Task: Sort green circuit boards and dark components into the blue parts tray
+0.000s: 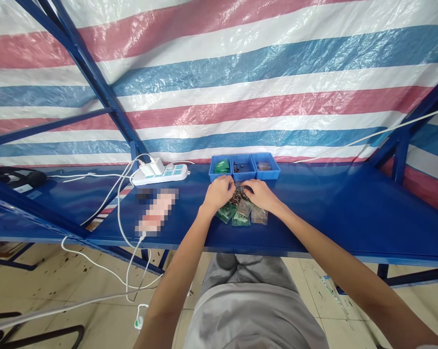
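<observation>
Close together over the table, my left hand (pixel 220 191) and my right hand (pixel 260 194) have their fingers pinched at the upper sides of a small clear plastic bag of dark parts (pixel 237 197). The fingertips partly cover this bag, and its exact edges are hard to see. Just in front lie a bag with green contents (pixel 226 212), another greenish bag (pixel 241 219) and a bag of brownish-grey pieces (pixel 259 215). Behind my hands stand three blue bins: the left bin (pixel 211 172) has green packets, the middle bin (pixel 250 174) a few dark parts, the right bin (pixel 275 170) greyish pieces.
A white power strip (pixel 160 177) with plugged-in chargers sits at the back left. A blurred pinkish object (pixel 156 213) lies left of my arm, joined to a white cable (pixel 131 266). Blue metal posts (pixel 98 87) and a striped tarp (pixel 258 77) bound the blue table (pixel 331 208).
</observation>
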`<act>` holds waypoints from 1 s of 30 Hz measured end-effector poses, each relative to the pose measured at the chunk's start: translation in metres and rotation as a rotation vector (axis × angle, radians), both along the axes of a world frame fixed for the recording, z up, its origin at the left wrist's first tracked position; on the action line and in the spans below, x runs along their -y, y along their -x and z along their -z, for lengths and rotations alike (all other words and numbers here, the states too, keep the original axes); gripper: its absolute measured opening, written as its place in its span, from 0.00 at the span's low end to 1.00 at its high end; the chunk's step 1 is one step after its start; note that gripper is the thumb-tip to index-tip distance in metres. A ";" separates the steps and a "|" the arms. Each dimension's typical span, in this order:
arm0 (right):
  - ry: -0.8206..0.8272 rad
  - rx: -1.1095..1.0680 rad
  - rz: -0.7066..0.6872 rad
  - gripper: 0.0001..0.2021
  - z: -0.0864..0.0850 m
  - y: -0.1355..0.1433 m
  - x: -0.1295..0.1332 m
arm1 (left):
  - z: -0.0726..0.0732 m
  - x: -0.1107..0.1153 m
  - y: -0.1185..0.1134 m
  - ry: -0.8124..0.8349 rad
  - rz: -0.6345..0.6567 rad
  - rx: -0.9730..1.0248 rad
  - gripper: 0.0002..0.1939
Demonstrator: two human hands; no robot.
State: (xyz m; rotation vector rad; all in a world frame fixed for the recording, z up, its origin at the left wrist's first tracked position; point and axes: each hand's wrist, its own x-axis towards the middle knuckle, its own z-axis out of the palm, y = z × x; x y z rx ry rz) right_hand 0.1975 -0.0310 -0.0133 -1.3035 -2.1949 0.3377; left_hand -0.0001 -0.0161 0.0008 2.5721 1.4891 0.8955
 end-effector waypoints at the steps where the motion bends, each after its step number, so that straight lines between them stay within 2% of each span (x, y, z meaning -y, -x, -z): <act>1: 0.003 -0.006 0.003 0.14 0.000 0.000 0.000 | -0.002 0.001 0.000 -0.021 -0.013 0.013 0.07; 4: -0.016 -0.049 0.033 0.13 -0.001 0.002 0.001 | -0.007 0.004 0.000 -0.056 0.008 0.069 0.10; 7: -0.040 -0.153 0.053 0.11 -0.002 0.005 0.002 | -0.008 0.004 -0.001 -0.047 0.092 0.119 0.12; 11: 0.016 -0.370 0.072 0.08 -0.004 0.008 0.004 | -0.008 0.003 -0.002 -0.049 0.198 0.213 0.12; 14: 0.049 -0.475 0.098 0.11 -0.004 0.008 0.005 | -0.008 0.004 -0.003 -0.041 0.239 0.271 0.11; 21: 0.156 -0.603 0.008 0.11 -0.007 0.006 0.003 | -0.008 0.002 -0.002 -0.027 0.257 0.318 0.10; 30: 0.256 -0.805 0.080 0.15 -0.004 0.003 -0.002 | -0.003 -0.002 -0.002 -0.122 0.204 0.292 0.10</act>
